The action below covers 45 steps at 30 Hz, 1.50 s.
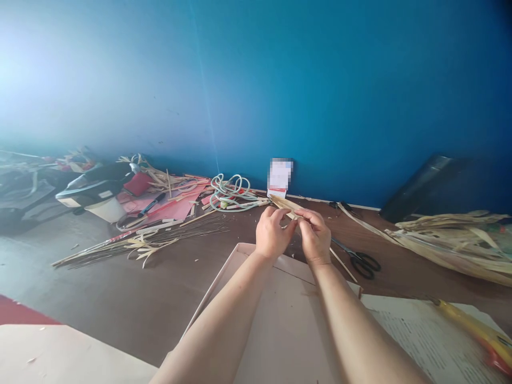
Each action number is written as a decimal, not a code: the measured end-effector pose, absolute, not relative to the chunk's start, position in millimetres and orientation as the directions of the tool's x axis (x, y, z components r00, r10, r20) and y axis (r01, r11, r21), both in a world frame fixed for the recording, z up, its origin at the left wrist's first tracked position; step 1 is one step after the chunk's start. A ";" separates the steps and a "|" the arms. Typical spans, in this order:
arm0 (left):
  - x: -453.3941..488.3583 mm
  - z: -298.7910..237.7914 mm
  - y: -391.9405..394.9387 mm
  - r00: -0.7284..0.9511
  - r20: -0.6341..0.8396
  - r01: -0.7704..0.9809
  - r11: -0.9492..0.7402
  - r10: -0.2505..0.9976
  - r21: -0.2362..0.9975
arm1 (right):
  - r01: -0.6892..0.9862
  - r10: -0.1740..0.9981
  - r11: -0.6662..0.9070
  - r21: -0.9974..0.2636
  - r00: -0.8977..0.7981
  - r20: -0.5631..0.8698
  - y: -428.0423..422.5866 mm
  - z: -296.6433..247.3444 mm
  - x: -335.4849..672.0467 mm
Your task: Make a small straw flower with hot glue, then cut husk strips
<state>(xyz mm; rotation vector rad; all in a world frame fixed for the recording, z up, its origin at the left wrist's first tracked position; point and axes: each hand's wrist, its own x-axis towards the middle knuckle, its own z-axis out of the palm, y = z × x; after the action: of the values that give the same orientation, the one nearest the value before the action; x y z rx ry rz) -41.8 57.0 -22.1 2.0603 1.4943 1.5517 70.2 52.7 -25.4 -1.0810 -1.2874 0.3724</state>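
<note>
Close together above the far edge of a pale board (292, 309), my left hand (272, 232) and my right hand (316, 234) pinch a piece of dried husk (283, 203). It is straw-coloured and points away toward the wall. Fingertips cover its near end, where the hands almost touch. A thin pale stick (344, 265) lies on the table by my right wrist. Black-handled scissors (365, 264) rest just right of that wrist.
Dried husks (452, 240) lie piled at right, near a yellow tool (474, 325) on a printed sheet (416, 325). At left are a coiled pale cord (230, 193), thin stems (160, 242), pink paper (182, 200) and a white cup (106, 209). A blue wall (320, 96) closes the back.
</note>
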 end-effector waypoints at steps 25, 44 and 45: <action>-42.9 -16.9 54.7 0.004 0.607 0.614 -0.481 0.795 0.626 | 0.243 0.814 0.364 -0.899 0.386 0.434 58.4 -30.2 68.1; -51.9 -17.0 61.7 -0.112 0.547 0.503 -0.427 0.830 0.751 | -0.004 0.764 0.142 -0.990 0.636 0.107 78.2 -51.4 86.1; -53.3 -16.9 62.4 -0.117 0.543 0.498 -0.424 0.832 0.757 | -0.009 0.766 0.139 -0.990 0.635 0.101 77.8 -50.8 85.6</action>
<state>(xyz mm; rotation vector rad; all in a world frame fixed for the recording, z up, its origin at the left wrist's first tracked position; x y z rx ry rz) -53.3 62.4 -16.9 1.8534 1.4738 1.5541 85.6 77.8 -50.8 -1.3270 -0.7162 0.6351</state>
